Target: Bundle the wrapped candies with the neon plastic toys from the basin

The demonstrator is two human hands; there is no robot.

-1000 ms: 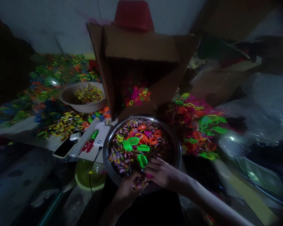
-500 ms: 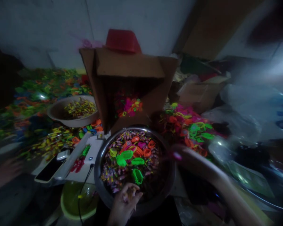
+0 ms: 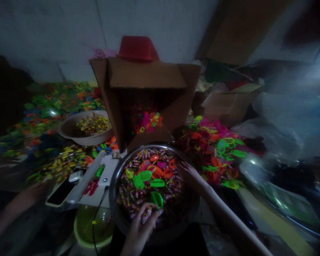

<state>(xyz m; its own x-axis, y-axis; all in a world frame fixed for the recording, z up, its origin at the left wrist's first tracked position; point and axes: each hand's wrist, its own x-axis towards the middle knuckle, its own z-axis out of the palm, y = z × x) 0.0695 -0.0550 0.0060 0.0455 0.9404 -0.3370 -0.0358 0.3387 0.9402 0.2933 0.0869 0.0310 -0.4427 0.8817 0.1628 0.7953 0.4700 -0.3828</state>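
The metal basin (image 3: 112, 193) sits right in front of the person, filled with small wrapped pieces (image 3: 128, 196), and on top of them, around the basin's middle, I see a scatter of plastic cases (image 3: 157, 182) in green, orange, pink and yellow; the left hand (image 3: 141, 225), over the basin's near edge, is curled with thumb and fingers closed around a few wrapped pieces, with 1 green case (image 3: 157, 200) so near its fingertips that I cannot tell whether they touch; the right hand (image 3: 190, 175) reaches in over the basin's right side, fingers stretched out and loosely apart; behind the basin stands a cardboard box (image 3: 146, 76) with more bright pieces inside and a red container (image 3: 138, 49) on top, while a heaped pile (image 3: 216, 153) of similar cases lies to the basin's right; left of the basin are a phone (image 3: 60, 193), a pale bowl (image 3: 85, 141) of yellow pieces farther back, and another person's blurred arm (image 3: 10, 213) well apart from it
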